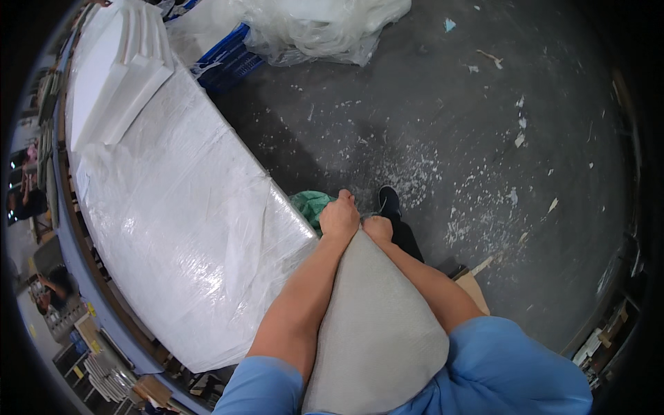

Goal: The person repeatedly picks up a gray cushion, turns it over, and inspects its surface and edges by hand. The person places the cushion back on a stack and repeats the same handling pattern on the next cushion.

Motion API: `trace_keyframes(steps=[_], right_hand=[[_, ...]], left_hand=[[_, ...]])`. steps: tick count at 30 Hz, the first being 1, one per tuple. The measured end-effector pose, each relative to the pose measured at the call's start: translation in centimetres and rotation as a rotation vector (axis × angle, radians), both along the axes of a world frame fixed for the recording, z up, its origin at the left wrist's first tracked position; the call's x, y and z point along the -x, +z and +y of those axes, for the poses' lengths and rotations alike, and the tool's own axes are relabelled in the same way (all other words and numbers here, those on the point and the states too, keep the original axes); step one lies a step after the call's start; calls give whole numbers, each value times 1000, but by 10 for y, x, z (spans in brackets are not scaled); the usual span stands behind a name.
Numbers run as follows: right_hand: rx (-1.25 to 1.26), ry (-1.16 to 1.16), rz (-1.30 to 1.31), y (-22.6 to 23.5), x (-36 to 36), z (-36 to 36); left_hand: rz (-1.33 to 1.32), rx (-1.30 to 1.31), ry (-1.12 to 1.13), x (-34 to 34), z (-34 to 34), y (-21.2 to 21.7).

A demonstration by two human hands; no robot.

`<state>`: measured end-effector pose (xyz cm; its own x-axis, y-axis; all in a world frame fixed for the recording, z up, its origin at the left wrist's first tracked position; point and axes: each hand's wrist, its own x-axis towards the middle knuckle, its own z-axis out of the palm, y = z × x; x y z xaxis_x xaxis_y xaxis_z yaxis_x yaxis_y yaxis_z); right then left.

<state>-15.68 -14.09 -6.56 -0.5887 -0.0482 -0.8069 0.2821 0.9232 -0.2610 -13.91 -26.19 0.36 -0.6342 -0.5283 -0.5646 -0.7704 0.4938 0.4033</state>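
Observation:
A light grey, fabric-covered cushion (pixel 379 332) leans against my body, between my forearms, and narrows toward its far end. My left hand (pixel 339 217) is closed at that far end, on its left corner. Close beside it, my right hand (pixel 377 229) is closed on the right corner of the same end. What the fingertips pinch is hidden. Behind my left hand, a crumpled green cloth or bag (pixel 310 205) shows beside the table corner.
At left stands a table wrapped in clear plastic film (pixel 187 228), with white foam sheets (pixel 117 76) stacked at its far end. Beyond are a blue crate (pixel 232 59) and bundled plastic film (pixel 325 28). White scraps litter the grey floor (pixel 553 228). A cardboard piece (pixel 473 289) lies near my right arm.

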Motion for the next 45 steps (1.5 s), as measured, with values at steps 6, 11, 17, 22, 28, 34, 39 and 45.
trace_keyframes(steps=[6, 11, 17, 22, 28, 34, 39, 45], right_hand=[[52, -2, 13, 5, 11, -7], [109, -330, -72, 32, 11, -12], [311, -491, -42, 37, 3, 7], [338, -696, -28, 49, 1, 29], [502, -882, -178, 63, -43, 53], [379, -844, -122, 56, -69, 57], [141, -806, -134, 70, -55, 45], [387, -1015, -278, 95, -19, 42]], left_hand=[[-19, 99, -70, 8, -2, -4], [32, 101, -16, -8, -2, 17], [25, 35, -145, -48, -12, 48], [-23, 70, -192, -46, 4, 54], [-14, 134, -118, -46, 14, 53], [-93, 62, -173, -82, -2, 70], [-26, 136, -157, -75, 8, 81], [135, 108, -67, -48, 15, 89]])
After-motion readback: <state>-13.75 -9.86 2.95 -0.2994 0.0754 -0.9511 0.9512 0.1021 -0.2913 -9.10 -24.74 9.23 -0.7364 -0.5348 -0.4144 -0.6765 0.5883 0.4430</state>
